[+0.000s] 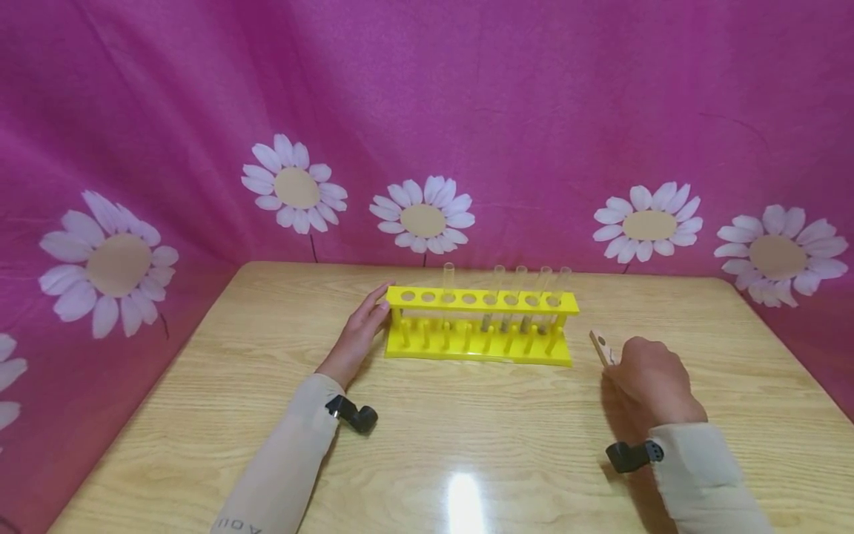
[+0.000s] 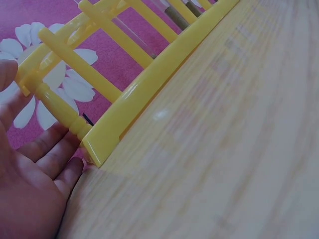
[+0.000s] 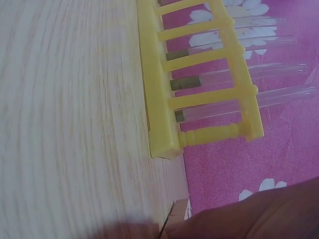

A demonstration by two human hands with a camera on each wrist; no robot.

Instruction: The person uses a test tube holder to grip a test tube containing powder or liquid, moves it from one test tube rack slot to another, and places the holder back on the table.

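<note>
A yellow test tube rack stands upright on the table. My left hand holds its left end, thumb at the near side and fingertips reaching behind the end post. One clear test tube stands in the rack's left half and looks empty. Several more test tubes stand together at the right end, with dark material at their bottoms. Right of the rack, my right hand grips a wooden test tube holder, whose tip points toward the rack. In the right wrist view only the holder's end shows.
The wood-grain table reaches back to a magenta curtain with white daisies, which also hangs along its left side. Unfilled holes show in the rack's left half. Upright pegs line its front.
</note>
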